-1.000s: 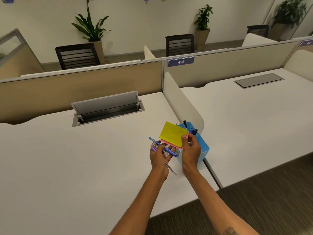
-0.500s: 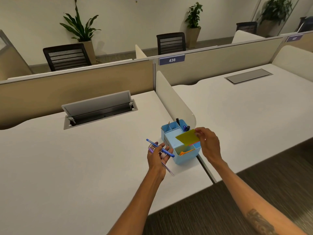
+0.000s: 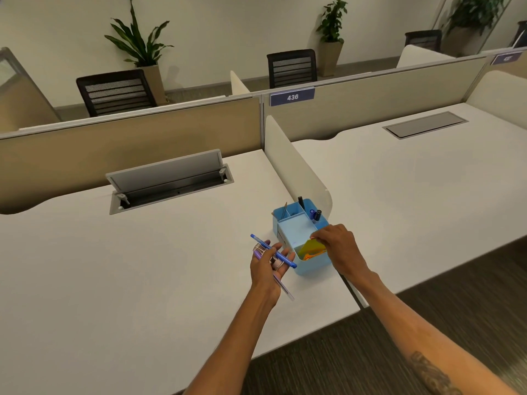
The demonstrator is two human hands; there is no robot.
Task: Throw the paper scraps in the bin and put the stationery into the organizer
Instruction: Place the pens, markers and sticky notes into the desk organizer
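Observation:
A light blue desk organizer [image 3: 295, 228] stands at the right end of the white desk, against the divider. Markers [image 3: 315, 214] and a thin pencil [image 3: 284, 210] stick out of its rear slots. My right hand [image 3: 339, 249] pinches a yellow sticky-note pad [image 3: 313, 247] tilted down into the organizer's front compartment, above something orange [image 3: 309, 256]. My left hand [image 3: 269, 266] hovers just left of the organizer, palm up, holding a blue pen [image 3: 272, 250], a purple pen [image 3: 281, 283] and a small roll of clear tape [image 3: 261, 248].
An open cable tray with a raised grey lid [image 3: 168, 181] sits at the back of the desk [image 3: 114, 280]. A curved white divider [image 3: 296, 169] separates it from the neighbouring desk [image 3: 413, 181]. Partition panels, chairs and potted plants stand behind. Carpet floor lies at the lower right.
My right hand took the sticky-note pad from my left hand, carried it right over the organizer and lowered it into the front compartment. The left hand kept the pens and tape.

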